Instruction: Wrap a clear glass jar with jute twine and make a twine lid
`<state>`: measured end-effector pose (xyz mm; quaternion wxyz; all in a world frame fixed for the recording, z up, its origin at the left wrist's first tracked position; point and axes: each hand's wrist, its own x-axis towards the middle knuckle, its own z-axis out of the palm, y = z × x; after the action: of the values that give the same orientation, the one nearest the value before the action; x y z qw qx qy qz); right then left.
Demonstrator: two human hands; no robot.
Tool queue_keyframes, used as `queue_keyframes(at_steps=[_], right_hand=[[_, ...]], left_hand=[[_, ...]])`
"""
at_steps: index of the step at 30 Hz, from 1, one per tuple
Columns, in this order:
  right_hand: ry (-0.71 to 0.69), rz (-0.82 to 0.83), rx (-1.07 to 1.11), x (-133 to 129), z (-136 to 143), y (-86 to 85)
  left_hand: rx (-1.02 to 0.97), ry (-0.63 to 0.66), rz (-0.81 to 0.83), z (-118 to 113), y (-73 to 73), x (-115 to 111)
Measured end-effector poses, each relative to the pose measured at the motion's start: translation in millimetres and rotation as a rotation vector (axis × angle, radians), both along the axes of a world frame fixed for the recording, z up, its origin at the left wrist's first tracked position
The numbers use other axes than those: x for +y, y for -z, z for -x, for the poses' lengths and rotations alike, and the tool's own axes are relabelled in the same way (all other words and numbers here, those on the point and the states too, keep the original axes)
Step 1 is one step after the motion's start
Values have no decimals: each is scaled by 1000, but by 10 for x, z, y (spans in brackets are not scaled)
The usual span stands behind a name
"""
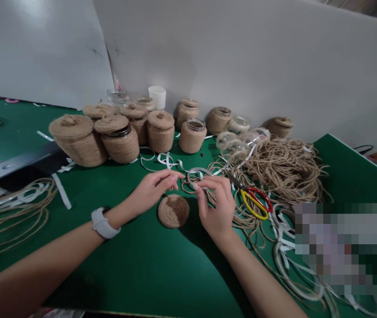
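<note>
A round coiled twine disc point(173, 211) lies on the green table, below and between my hands. My left hand point(157, 189), with a pale watch band on the wrist, is just above and left of it, thumb and forefinger brought close together; whatever lies between them is too small to tell. To the right of the disc, my right hand point(217, 202) pinches the end of something thin and pale near its fingertips. A loop of pale strip point(199, 170) and loose twine show right behind the fingers.
Twine-wrapped jars point(119, 143) stand along the back. Red and yellow scissors point(256, 203) lie right of my right hand, before a twine heap point(284, 170). Clear plastic domes point(235, 148) sit behind. A dark box point(26, 165) and more twine are at left. A blurred patch covers the right.
</note>
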<state>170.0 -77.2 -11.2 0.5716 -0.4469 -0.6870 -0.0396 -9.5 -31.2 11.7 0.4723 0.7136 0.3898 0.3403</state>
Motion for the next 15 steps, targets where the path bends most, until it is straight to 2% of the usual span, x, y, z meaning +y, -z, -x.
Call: queue_keyframes(at_steps=[3, 7, 10, 15], right_hand=[[53, -94, -60, 5, -38, -24], [9, -87, -118, 14, -45, -32], [-54, -51, -123, 14, -17, -18], [-91, 12, -107, 13, 13, 17]], left_hand=[[-101, 15, 170, 48, -76, 28], [-170, 90, 302, 33, -116, -13], [-168, 92, 330, 10, -75, -33], [-112, 73, 265, 1, -28, -26]])
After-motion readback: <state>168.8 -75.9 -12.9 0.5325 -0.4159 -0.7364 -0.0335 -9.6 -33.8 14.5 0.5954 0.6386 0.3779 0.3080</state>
